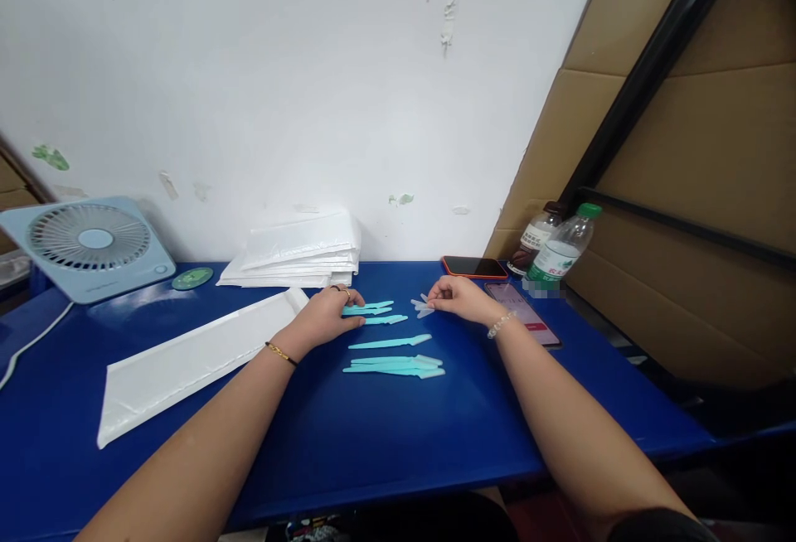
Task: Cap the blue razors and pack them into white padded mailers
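Several slim turquoise tools lie on the blue table. A single one (389,342) rests in the middle, and a group (393,366) with pale caps on the right ends lies nearer the front. My left hand (324,316) has its fingers closed on the handle ends of the turquoise tools (376,309) at the back. On the right, my right hand (457,297) pinches at a small pile of translucent caps (424,307); its fingertips touch one of them.
A long white padded envelope (192,368) lies at the left, with stacked envelopes (298,248) by the wall. A blue fan (93,245) stands far left. Phones (475,267) and two bottles (563,248) are at the back right, beside cardboard (702,194).
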Available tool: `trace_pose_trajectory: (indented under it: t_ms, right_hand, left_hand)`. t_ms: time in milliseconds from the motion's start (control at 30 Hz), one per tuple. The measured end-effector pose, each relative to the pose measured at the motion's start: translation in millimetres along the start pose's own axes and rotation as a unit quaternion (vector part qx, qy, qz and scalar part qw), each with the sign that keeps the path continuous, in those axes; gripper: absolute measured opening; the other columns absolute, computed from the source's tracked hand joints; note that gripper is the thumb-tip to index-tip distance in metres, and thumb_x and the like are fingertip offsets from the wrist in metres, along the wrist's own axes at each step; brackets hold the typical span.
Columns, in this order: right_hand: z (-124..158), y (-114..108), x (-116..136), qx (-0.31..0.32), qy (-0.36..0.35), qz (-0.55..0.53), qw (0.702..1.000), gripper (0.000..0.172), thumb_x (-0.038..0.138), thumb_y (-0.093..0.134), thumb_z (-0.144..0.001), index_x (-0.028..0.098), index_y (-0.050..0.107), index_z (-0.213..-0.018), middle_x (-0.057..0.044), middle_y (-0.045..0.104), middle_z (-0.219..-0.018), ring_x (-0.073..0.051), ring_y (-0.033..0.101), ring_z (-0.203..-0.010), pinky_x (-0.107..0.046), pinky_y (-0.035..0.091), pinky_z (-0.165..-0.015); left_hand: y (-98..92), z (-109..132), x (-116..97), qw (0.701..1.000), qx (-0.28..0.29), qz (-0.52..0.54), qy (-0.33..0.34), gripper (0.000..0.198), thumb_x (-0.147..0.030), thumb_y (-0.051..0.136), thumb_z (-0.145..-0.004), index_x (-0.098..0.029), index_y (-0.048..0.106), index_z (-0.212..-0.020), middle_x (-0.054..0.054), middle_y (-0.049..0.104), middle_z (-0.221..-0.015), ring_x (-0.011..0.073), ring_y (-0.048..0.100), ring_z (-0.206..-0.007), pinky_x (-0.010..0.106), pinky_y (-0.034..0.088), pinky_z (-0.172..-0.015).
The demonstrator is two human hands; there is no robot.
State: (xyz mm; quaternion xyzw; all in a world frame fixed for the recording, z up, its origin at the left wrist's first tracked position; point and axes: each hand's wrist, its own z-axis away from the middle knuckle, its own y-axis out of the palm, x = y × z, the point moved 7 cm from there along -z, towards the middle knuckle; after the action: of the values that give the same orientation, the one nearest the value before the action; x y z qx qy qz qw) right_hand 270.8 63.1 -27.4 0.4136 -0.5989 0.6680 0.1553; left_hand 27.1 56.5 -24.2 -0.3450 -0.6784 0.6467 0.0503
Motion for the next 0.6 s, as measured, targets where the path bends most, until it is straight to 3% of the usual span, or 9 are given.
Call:
trace_pose_trajectory:
  t_ms: [133,300,400,500,600]
  right_hand:
    - [8,17,26,0.082,-0.069,0.039,0.993,0.027,0.04,0.07,-0.071,0.014,0.068,-0.079,-0.004,0.063,-0.082,-0.012,0.056,-0.069,-0.023,0.043,-0.061]
    - [12,40,35,0.154,-0.105,0.111,0.976,0.024,0.038,0.073,-0.069,0.016,0.068,-0.076,0.0,0.058,-0.073,-0.01,0.05,-0.063,-0.022,0.038,-0.056]
    - [11,45,33,0.165,-0.091,0.116,0.975,0.023,0.038,0.07,-0.072,0.015,0.067,-0.073,0.0,0.057,-0.069,-0.01,0.048,-0.06,-0.022,0.036,-0.054]
    - [10,42,35,0.149,-0.084,0.111,0.979,0.023,0.037,0.069,-0.074,0.015,0.066,-0.075,-0.001,0.057,-0.073,-0.01,0.049,-0.061,-0.022,0.037,-0.055]
    - [9,36,41,0.103,-0.095,0.108,0.984,0.021,0.035,0.067,-0.076,0.015,0.065,-0.078,-0.002,0.056,-0.079,-0.01,0.05,-0.064,-0.022,0.039,-0.058]
  left_hand:
    - [5.9,-2,-4,0.999,-0.036,-0.005,0.002,0.043,-0.044,0.054,-0.08,-0.022,0.058,-0.116,0.009,0.058,-0.116,0.0267,0.05,-0.109,0.038,0.04,-0.092]
    - [15.9,-3,5,0.998,-0.018,-0.016,-0.05,0.057,-0.049,0.056,-0.078,-0.024,0.048,-0.128,0.011,0.051,-0.128,0.0317,0.042,-0.119,0.046,0.037,-0.094]
    - [11.5,-1,-1,0.998,-0.025,-0.024,-0.049,0.056,-0.05,0.056,-0.079,-0.025,0.048,-0.128,0.011,0.051,-0.129,0.0324,0.042,-0.12,0.048,0.036,-0.094]
    - [1.5,2,-22,0.999,-0.046,-0.015,-0.013,0.043,-0.051,0.045,-0.086,-0.025,0.056,-0.119,0.008,0.057,-0.122,0.0283,0.047,-0.115,0.044,0.034,-0.094]
    - [3.4,5,-47,0.999,0.006,0.0,0.053,0.037,-0.047,0.038,-0.091,-0.024,0.064,-0.103,0.004,0.066,-0.105,0.0216,0.057,-0.099,0.035,0.036,-0.088]
